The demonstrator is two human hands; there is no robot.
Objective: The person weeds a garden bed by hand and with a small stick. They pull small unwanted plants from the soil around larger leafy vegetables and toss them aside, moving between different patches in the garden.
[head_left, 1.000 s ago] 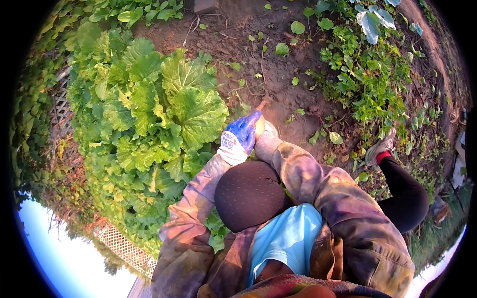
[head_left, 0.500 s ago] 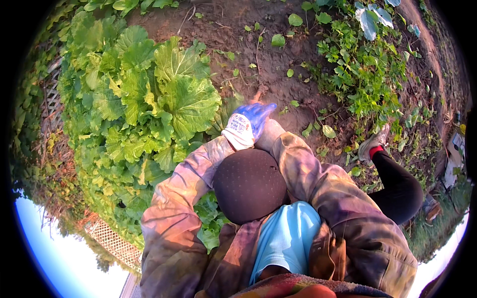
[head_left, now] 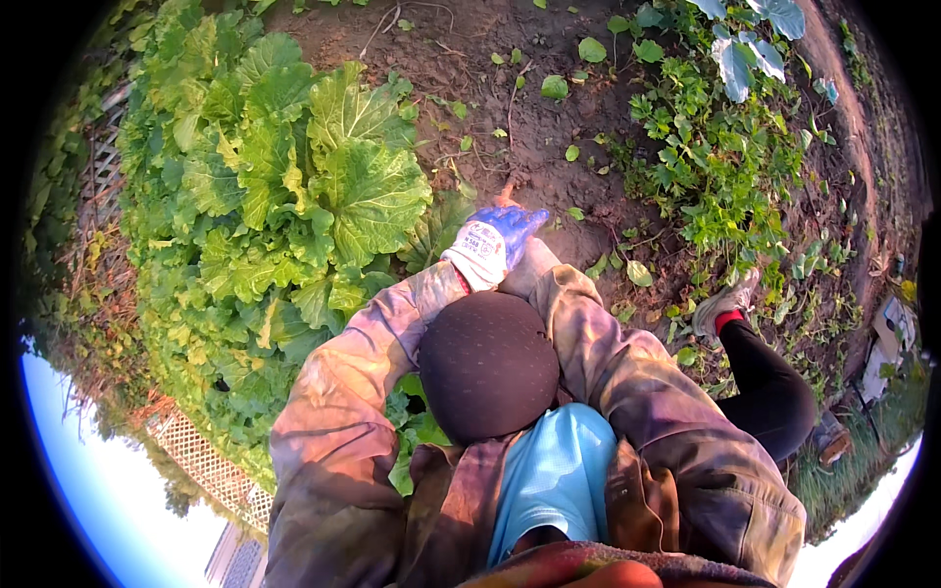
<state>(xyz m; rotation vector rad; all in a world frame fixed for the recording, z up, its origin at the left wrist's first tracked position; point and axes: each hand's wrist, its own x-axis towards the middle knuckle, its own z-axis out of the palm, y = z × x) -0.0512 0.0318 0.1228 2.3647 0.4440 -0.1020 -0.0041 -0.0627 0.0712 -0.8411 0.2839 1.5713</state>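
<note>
The person's left hand (head_left: 497,238), in a knitted glove with a white back and blue-coated fingers, lies across the front of the right wrist; its fingers bend together, but I cannot tell whether they pinch anything. The right hand is mostly hidden behind that glove, so I can't make out its grip. Just past the blue fingertips, a narrow reddish-brown piece (head_left: 506,194) shows against the dark brown bare soil (head_left: 564,132); its kind is unclear from here.

Close on the left stands a dense mass of broad, crinkled green leaves (head_left: 368,206). Below the hands rises a knee in dark, dotted stretch fabric (head_left: 487,367), between the mottled brown jacket's two sleeves (head_left: 338,407), with a turquoise shirt (head_left: 559,468) beneath. To the right, a pale shoe (head_left: 720,304) with a red sock rests near low, small-leaved green plants (head_left: 720,147). Farther off, at lower left, runs a pale lattice fence (head_left: 211,465).
</note>
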